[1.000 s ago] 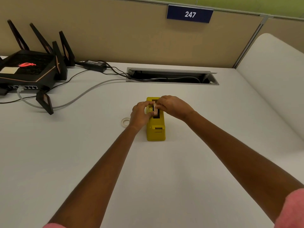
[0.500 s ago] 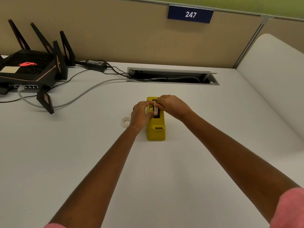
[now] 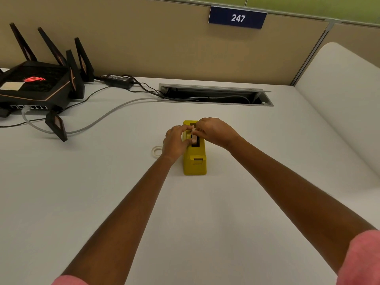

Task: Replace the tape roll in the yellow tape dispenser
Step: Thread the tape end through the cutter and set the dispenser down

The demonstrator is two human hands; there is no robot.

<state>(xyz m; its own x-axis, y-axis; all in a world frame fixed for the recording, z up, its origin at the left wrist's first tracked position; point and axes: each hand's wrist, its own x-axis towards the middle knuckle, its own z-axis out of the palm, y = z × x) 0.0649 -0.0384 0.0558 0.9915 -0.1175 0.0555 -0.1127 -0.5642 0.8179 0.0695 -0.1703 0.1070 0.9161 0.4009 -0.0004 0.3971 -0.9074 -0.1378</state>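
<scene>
Both hands meet over the open top slot of the yellow tape dispenser (image 3: 195, 159), which stands near the middle of the white desk (image 3: 205, 223). The right hand (image 3: 216, 131) pinches a small pale piece, probably the edge of a tape roll (image 3: 193, 131), at the slot; how deep the roll sits cannot be told. The left hand (image 3: 174, 140) is curled against the dispenser's left side, thumb and fingers closed on the body to steady it.

Risks, as judgement: the roll may seat crooked if its hub misses the side grooves, since the fingers hide the slot; a sideways push could slide or tip the narrow dispenser; the loose tape end could stick to a fingertip.

A spent tape ring (image 3: 156, 151) lies flat just left of the left hand, apart from the dispenser. Well beyond, a black router (image 3: 35, 87), its grey cable (image 3: 107, 117), a power adapter (image 3: 119, 80) and the open cable tray (image 3: 213, 95) sit along the partition. None obstructs the work.
</scene>
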